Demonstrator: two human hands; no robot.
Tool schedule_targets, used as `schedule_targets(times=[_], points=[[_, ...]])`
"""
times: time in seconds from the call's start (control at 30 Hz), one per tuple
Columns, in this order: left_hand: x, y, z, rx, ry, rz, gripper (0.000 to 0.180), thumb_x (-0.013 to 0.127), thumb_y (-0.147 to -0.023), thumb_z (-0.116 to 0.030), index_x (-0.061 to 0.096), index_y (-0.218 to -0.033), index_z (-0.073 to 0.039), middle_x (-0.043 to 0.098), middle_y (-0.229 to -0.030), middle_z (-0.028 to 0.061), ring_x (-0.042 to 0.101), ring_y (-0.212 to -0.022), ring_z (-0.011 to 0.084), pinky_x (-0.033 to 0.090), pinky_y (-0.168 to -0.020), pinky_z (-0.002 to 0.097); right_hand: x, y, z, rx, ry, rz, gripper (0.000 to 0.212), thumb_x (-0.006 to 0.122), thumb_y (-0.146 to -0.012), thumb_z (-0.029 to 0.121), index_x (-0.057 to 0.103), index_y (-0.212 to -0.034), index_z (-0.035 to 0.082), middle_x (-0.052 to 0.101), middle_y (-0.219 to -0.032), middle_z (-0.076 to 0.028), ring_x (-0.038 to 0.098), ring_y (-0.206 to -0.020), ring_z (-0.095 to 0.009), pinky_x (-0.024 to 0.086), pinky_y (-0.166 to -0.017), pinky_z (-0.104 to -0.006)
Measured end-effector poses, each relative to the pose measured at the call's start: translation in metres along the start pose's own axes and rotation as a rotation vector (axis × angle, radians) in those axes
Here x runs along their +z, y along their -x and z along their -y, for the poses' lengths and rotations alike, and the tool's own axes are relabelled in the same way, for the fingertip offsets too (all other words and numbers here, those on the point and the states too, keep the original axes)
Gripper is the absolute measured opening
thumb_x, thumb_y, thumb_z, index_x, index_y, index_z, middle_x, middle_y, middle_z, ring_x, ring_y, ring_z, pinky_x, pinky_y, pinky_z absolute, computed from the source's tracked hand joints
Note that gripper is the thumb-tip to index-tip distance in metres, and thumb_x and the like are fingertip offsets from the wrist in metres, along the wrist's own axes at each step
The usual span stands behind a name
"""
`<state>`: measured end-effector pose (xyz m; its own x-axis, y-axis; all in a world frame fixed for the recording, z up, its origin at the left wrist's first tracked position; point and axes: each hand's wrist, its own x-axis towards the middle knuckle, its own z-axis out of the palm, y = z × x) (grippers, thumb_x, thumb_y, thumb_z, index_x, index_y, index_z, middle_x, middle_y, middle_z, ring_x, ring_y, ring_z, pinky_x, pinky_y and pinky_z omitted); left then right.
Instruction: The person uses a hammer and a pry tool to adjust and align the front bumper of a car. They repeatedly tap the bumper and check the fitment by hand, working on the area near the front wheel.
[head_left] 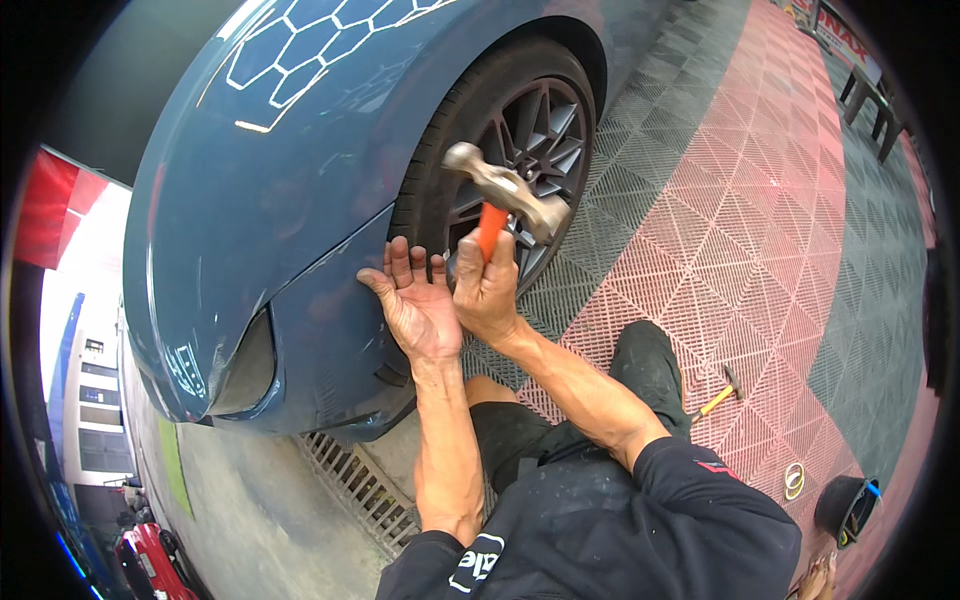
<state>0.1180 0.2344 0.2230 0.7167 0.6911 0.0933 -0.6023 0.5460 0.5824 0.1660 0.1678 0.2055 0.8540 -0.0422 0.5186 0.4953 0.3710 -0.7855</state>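
Note:
My right hand is wrapped round the orange handle of a hammer. The hammer's metal head, rounded at one end, is raised in front of the car wheel. Beside it my left hand is palm up, its fingers apart, with nothing seen in it. Those fingertips are at the rear edge of the blue-grey car bumper, by the wheel arch; whether they touch it I cannot tell. Above a seam in the bodywork, the fender curves over the tyre and reflects a honeycomb of lights.
A second hammer with a yellow handle lies on the red and grey floor tiles to my right. Farther right are yellowish rings and a black bucket. A drain grate runs below the bumper. A dark stool stands far right.

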Motion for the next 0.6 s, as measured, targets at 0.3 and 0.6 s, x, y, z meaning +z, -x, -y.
schedule_targets(times=[0.3, 0.6], points=[[0.001, 0.001, 0.002, 0.000, -0.009, -0.008, 0.056, 0.061, -0.097, -0.058, 0.062, -0.124, -0.009, 0.069, -0.118, -0.0007, 0.059, -0.109, 0.0184, 0.048, -0.098, 0.0395, -0.001, 0.011, -0.023, -0.078, 0.036, -0.039, 0.015, 0.058, -0.105, 0.013, 0.049, -0.108, 0.001, 0.064, -0.069, -0.014, 0.069, -0.060, -0.027, 0.051, -0.051, -0.0380], [-0.002, 0.000, 0.002, 0.000, -0.022, -0.019, 0.051, 0.062, -0.097, -0.056, 0.066, -0.120, -0.011, 0.071, -0.115, 0.0001, 0.061, -0.108, 0.0183, 0.048, -0.099, 0.0410, -0.008, 0.006, -0.017, -0.002, 0.093, 0.126, 0.015, 0.058, -0.105, 0.013, 0.049, -0.108, 0.000, 0.063, -0.071, -0.014, 0.067, -0.060, -0.026, 0.050, -0.053, -0.0375]])
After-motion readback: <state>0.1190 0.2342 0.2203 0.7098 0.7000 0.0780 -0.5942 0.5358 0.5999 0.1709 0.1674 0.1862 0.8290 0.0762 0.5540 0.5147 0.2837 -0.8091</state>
